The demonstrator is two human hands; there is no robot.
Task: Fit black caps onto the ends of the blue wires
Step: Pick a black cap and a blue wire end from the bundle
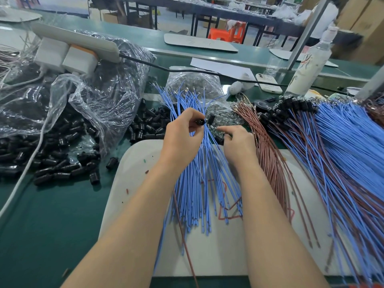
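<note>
No text, number or brand can be read. The white board (128,173) on the desk (62,215) bears red marker lines (225,217), partly covered by the blue wires (195,196); they form no legible word. The printing on the white bottle (305,69) is coloured but too blurred to read.

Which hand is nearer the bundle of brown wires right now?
Right. The right hand lies just left of the brown wires, almost touching them; the left hand, pinching a black cap, is farther left, across the blue wires.
</note>
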